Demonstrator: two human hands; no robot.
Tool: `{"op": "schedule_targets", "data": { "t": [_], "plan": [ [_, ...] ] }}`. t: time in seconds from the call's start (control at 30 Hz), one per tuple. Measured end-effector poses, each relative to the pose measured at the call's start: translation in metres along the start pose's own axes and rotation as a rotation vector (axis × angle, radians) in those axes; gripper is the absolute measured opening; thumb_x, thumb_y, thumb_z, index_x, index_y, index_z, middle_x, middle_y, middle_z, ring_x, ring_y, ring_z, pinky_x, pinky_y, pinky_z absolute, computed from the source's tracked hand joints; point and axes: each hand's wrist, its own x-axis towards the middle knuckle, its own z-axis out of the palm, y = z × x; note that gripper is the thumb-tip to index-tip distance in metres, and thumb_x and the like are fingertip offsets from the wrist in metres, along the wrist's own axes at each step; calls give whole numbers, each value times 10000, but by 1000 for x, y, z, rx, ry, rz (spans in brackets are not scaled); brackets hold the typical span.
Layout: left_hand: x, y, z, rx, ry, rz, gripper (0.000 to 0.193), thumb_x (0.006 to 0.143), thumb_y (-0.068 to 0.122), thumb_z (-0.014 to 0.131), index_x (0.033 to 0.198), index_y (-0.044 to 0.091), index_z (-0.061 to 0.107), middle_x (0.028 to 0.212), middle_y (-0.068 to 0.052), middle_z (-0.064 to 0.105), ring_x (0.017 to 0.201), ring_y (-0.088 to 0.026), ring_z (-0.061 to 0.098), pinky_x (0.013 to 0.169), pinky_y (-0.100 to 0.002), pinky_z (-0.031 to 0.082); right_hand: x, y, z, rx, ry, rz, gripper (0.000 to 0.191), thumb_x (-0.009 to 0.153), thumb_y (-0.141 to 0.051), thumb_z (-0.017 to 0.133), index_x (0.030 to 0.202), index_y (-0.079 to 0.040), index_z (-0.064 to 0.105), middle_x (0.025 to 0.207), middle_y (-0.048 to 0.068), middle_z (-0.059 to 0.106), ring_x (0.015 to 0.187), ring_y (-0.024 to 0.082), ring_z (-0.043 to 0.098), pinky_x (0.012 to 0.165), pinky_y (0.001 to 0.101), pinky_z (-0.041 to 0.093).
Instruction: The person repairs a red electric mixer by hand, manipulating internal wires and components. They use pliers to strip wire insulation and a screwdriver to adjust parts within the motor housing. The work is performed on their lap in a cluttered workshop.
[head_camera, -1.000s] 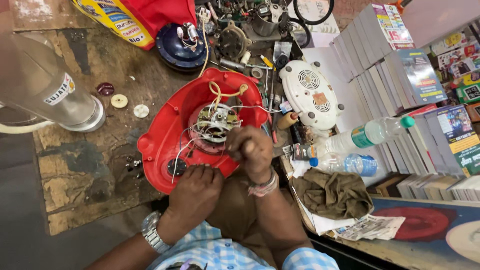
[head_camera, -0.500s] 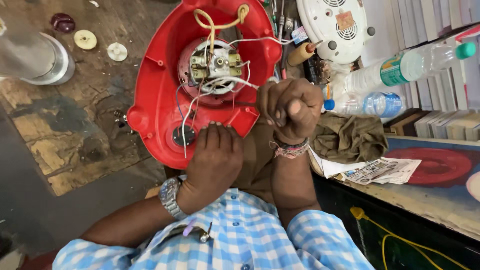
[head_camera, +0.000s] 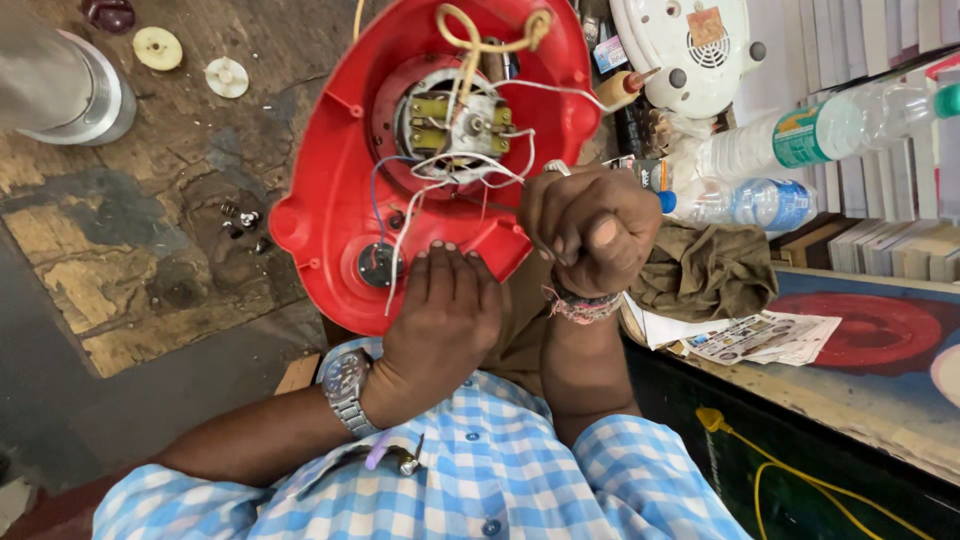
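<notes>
- Since the earlier frame my view has dropped closer, so the red plastic appliance base (head_camera: 330, 200) now fills the upper middle and the hands sit nearer the centre.
- At far left I see a steel jar (head_camera: 70, 85) on the worn wooden counter (head_camera: 130, 270), with a cream round cap (head_camera: 158, 48) and a white round cap (head_camera: 227, 77) near it, and small dark screws (head_camera: 243, 222) just beside the red base.
- Inside the open base I see the bare motor (head_camera: 450, 120) with white, blue and yellow wires (head_camera: 470, 165) looping over it.
- My left hand (head_camera: 445, 315), with a steel wristwatch (head_camera: 345, 385) on its wrist, lies flat with fingers pressed on the near rim of the base; its grip holds nothing.
- My right hand (head_camera: 585, 225) is a closed fist at the base's right edge, where the white wires end; what the grip holds I cannot tell.
- Right of it lie an olive cloth (head_camera: 705, 275), two clear plastic bottles (head_camera: 790, 140), a white vented cover (head_camera: 695, 45) and folded printed papers (head_camera: 760, 335).
</notes>
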Motion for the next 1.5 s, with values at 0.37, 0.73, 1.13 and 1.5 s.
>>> {"op": "schedule_targets", "data": {
  "t": [0.37, 0.73, 1.13, 1.5],
  "plan": [
    [8, -20, -8, -187, -165, -45, 251, 860, 141, 565, 1013, -14, 691, 970, -231, 720, 921, -365, 681, 863, -466, 525, 102, -9, 28, 4, -837, 113, 361, 1081, -251, 565, 916, 44, 691, 1003, 221, 690, 924, 359, 658, 857, 458, 537],
    [2, -23, -1, -142, -10, -126, 313, 787, 169, 591, 989, -40, 704, 999, -232, 732, 952, -326, 703, 855, -393, 544, -6, 64, 43, -349, 393, -141, 428, 1082, -377, 545, 968, 32, 597, 780, 132, 629, 519, 86, 468, 470, 270, 356],
    [-2, -25, -2, -177, 11, -65, 178, 831, 167, 597, 873, 20, 686, 878, -170, 715, 880, -317, 700, 789, -404, 554, 103, 11, 15, 535, -1023, 292, 378, 985, -249, 617, 778, 64, 660, 768, 181, 669, 636, 312, 652, 559, 445, 508],
    [0, -24, 3, -149, 87, -117, 263, 758, 171, 597, 926, -5, 697, 925, -185, 722, 915, -318, 708, 830, -403, 554, -9, 57, 57, -213, 468, -240, 319, 1083, -331, 544, 1052, -14, 558, 769, 107, 526, 548, 129, 450, 481, 300, 376]
  ]
}}
